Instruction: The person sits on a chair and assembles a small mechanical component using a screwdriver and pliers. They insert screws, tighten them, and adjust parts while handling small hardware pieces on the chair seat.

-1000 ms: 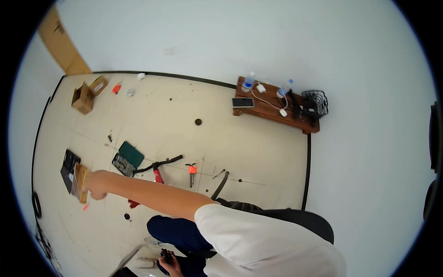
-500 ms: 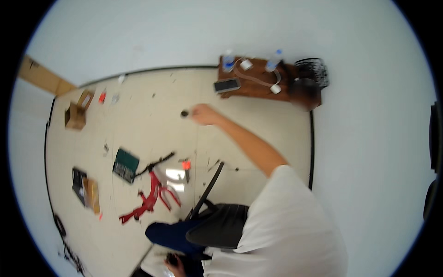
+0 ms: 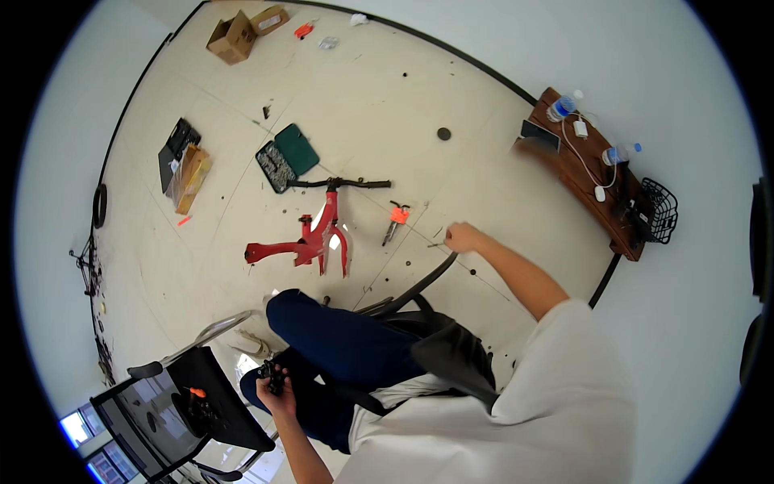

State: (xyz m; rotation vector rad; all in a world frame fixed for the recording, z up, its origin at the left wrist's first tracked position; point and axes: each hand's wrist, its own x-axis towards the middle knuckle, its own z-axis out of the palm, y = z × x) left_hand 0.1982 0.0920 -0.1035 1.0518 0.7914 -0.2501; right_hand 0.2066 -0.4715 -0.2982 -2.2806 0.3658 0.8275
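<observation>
My left hand (image 3: 278, 395) is closed round a small black part (image 3: 271, 374) with several knobs, held above my knee; its exact kind is hard to make out. My right arm reaches out over the floor, and my right hand (image 3: 462, 237) has its fingers pinched together. A thin, dark, rod-like piece (image 3: 436, 244) sticks out from the fingertips. Left of that hand lie some metal tools with an orange tag (image 3: 398, 215). Further left is a red bicycle frame (image 3: 308, 248) with a black handlebar (image 3: 363, 184) attached.
A green tool case (image 3: 297, 150) lies open behind the frame. A dark round disc (image 3: 444, 134) is on the floor. Cardboard boxes (image 3: 231, 38) stand far left. A brown low table (image 3: 592, 169) with bottles is at right. An office chair (image 3: 218, 395) is near left.
My view has turned, so the floor things sit elsewhere in it. My right hand has left the spot beside the round disc and come nearer to me. My left hand still holds the black part.
</observation>
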